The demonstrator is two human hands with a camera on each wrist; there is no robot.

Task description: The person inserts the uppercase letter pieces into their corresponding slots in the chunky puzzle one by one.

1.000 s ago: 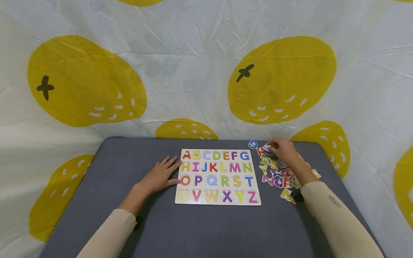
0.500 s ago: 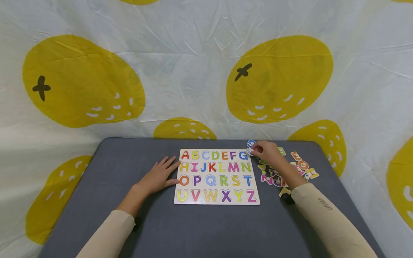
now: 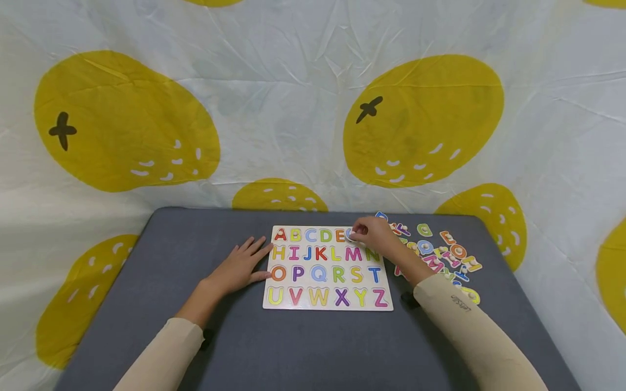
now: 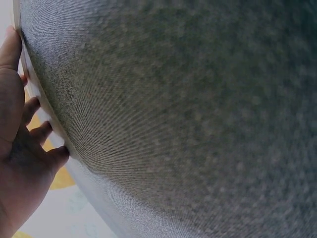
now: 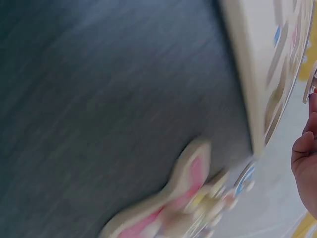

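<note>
A wooden alphabet puzzle board lies on the dark grey table, with rows of coloured letters. At its top left, the A and B show small knobs. My left hand rests with fingers spread along the board's left edge; the left wrist view shows its fingertips at that edge. Over the top row, my right hand pinches a light blue letter piece between thumb and fingers, beside the E and covering the F and G. That piece only partly shows at the right wrist view's edge.
Loose knobbed letter pieces lie heaped right of the board, among them a green D, an orange O and a blue G behind the right hand. A white curtain with yellow fruit shapes hangs behind the table.
My right hand has carried the light blue letter piece leftward from the loose pile, past the blue G, to over the board's top row. My left hand has stayed at the left edge.
</note>
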